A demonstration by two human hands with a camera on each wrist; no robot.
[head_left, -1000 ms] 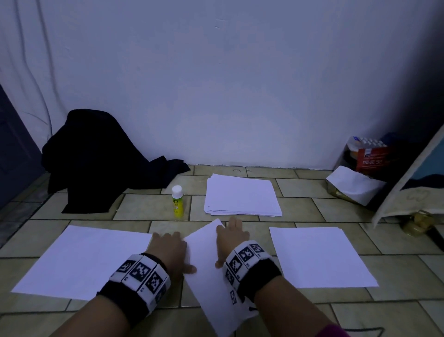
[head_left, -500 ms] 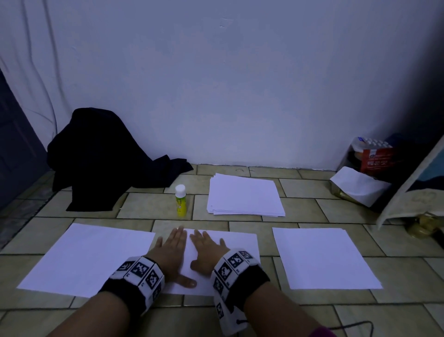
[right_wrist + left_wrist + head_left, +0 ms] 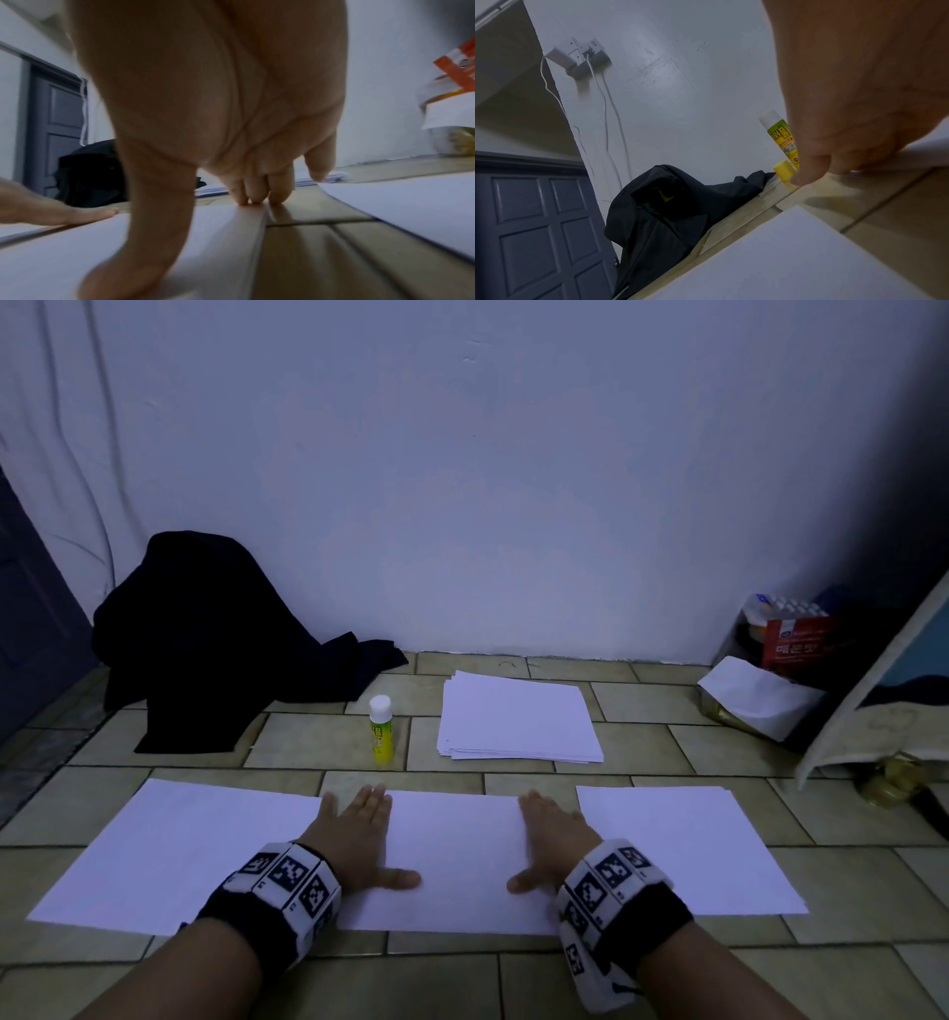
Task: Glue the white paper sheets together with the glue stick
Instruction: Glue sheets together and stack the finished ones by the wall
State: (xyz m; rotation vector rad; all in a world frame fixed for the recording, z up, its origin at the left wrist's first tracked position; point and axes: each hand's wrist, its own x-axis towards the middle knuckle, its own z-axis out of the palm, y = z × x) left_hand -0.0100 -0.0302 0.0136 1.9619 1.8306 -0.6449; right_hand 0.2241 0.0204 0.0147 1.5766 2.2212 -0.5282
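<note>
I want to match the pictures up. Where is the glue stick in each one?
Head: glue stick stands upright mid-floor, left of the paper stack.
Left wrist: glue stick at right of centre, partly behind the left hand.
Right wrist: not in it.
Shared landmark: black cloth.

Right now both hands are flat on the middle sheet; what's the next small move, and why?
Probably lift the left hand and reach for the glue stick: it stands capped and untouched just beyond, while the right hand can hold the middle sheet.
</note>
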